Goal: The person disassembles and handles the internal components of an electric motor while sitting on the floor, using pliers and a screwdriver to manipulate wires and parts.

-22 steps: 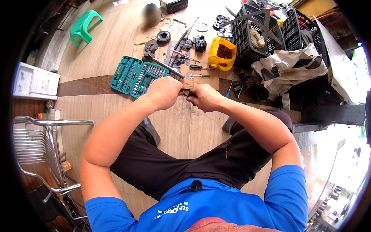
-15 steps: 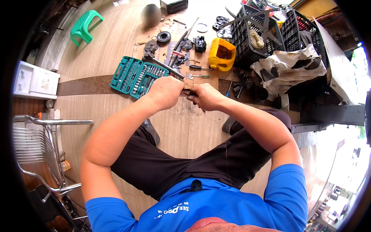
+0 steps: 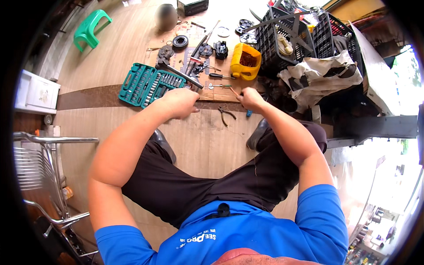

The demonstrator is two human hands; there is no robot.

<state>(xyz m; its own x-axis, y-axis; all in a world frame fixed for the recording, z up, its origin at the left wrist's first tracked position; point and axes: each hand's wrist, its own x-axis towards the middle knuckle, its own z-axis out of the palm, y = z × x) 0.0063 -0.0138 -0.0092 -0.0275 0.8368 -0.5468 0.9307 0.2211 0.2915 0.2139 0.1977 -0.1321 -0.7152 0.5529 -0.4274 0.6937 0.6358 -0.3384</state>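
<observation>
Pale floor (image 3: 201, 154), left fingers (image 3: 191, 101) half-curled, contents unclear, right fingers (image 3: 244, 98) tight around brown strip (image 3: 234, 91)

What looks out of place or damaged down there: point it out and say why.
The pliers lie with handles spread on the floor, off the cardboard that holds the black-handled screwdriver. The yellow plastic jug also looks odd: its upward side is open, seemingly cut away, with reddish-brown scraps inside.
</observation>
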